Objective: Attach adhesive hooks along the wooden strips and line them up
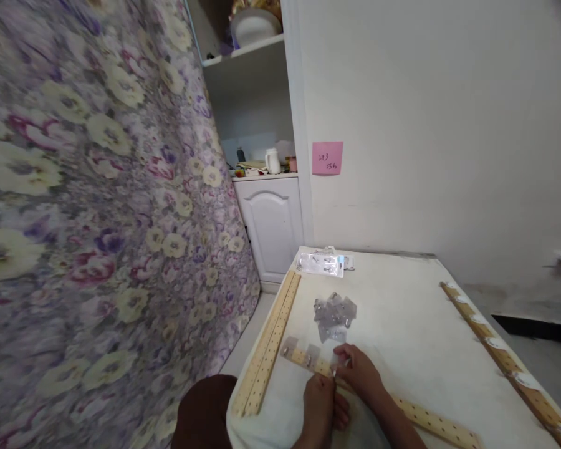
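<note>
Wooden strip (pixel 430 420) crosses the bench (pixel 393 299). Right fingers (pixel 350 349) pinch a clear packet (pixel 335 359); whether the left fingers (pixel 341 410) grasp anything, I cannot tell.

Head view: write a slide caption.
Left hand and right hand work over a perforated wooden strip, small translucent packets piled beyond.

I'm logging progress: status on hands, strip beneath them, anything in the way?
Left hand and right hand close together over holed strip. Strip flat, two clear packets at its left end. Packet pile just beyond, not blocking hands.
</note>
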Available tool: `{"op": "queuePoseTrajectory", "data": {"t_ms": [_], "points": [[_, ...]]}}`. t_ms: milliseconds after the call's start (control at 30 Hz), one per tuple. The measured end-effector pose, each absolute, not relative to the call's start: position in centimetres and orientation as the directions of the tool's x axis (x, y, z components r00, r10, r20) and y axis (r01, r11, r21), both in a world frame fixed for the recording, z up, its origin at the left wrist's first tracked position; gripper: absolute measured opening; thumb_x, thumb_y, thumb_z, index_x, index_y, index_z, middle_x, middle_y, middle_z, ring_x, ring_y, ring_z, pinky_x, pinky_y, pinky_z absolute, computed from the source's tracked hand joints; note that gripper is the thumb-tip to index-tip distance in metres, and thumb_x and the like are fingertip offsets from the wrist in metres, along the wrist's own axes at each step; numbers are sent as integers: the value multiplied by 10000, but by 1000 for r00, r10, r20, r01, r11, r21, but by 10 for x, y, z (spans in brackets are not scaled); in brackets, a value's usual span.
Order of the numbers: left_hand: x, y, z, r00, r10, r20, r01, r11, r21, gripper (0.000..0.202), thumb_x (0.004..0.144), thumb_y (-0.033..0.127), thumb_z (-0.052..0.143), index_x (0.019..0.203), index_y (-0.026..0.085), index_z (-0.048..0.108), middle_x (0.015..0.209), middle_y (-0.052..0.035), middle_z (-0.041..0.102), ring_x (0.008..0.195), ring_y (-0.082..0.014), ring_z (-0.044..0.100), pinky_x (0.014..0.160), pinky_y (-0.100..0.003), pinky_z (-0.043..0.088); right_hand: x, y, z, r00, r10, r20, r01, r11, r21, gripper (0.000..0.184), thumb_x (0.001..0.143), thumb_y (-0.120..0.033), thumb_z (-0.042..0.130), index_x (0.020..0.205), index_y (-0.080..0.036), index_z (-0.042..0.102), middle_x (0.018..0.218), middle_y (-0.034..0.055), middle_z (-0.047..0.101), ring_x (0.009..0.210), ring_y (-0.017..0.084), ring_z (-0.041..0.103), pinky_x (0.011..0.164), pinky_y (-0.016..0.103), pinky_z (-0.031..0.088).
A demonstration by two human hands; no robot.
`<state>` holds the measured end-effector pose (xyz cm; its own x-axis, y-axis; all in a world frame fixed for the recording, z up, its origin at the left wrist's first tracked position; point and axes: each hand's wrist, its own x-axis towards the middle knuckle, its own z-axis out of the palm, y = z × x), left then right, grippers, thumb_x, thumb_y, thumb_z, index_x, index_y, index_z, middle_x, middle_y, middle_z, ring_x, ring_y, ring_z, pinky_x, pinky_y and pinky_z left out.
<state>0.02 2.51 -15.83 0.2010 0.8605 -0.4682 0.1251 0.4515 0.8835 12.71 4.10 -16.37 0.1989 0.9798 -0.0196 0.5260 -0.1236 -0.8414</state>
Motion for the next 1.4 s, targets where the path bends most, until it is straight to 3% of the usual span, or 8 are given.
{"op": "queuePoseTrajectory", "data": {"t_ms": [133,300,600,967,1333,1400], "points": [[0,25,-158,187,893,-410,70,404,912,280,828,438,390,689,200,434,402,7,582,272,-110,478,298,-195,285,129,38,-161,197,980,32,527,-78,-846,295,656,-316,606,926,-202,639,878,40,641,746,174,591,720,276,452],[0,24,-153,182,887,-424,45,423,905,189,835,331,348,709,204,409,399,18,570,271,-115,479,308,-204,306,137,34,-158,230,970,79,521,-54,-852,286,779,-374,470,925,-180,622,884,66,642,830,181,598,772,272,460],[2,27,-154,175,880,-442,85,434,897,315,840,464,335,723,192,441,388,10,568,282,-131,494,312,-212,322,131,34,-154,268,963,43,571,-123,-812,272,667,-365,612,877,-191,629,846,38,615,785,177,585,710,269,439],[3,31,-150,206,840,-502,149,480,864,316,858,431,314,773,177,481,392,3,574,302,-156,516,331,-236,344,130,34,-156,296,954,-38,588,-213,-780,298,643,-361,643,915,-240,623,889,-2,605,748,142,575,675,246,404],[1,25,-151,202,870,-450,75,444,893,217,841,367,325,754,198,429,407,14,573,298,-135,503,330,-221,323,142,18,-148,286,958,12,583,-165,-796,304,689,-375,602,935,-195,608,851,28,626,768,162,590,707,256,448],[1,24,-152,199,874,-443,50,442,896,216,837,379,331,756,199,420,401,19,563,295,-134,499,329,-219,317,150,3,-148,287,958,23,619,-167,-768,331,644,-364,639,926,-193,605,869,40,615,798,186,580,720,274,447]]}}
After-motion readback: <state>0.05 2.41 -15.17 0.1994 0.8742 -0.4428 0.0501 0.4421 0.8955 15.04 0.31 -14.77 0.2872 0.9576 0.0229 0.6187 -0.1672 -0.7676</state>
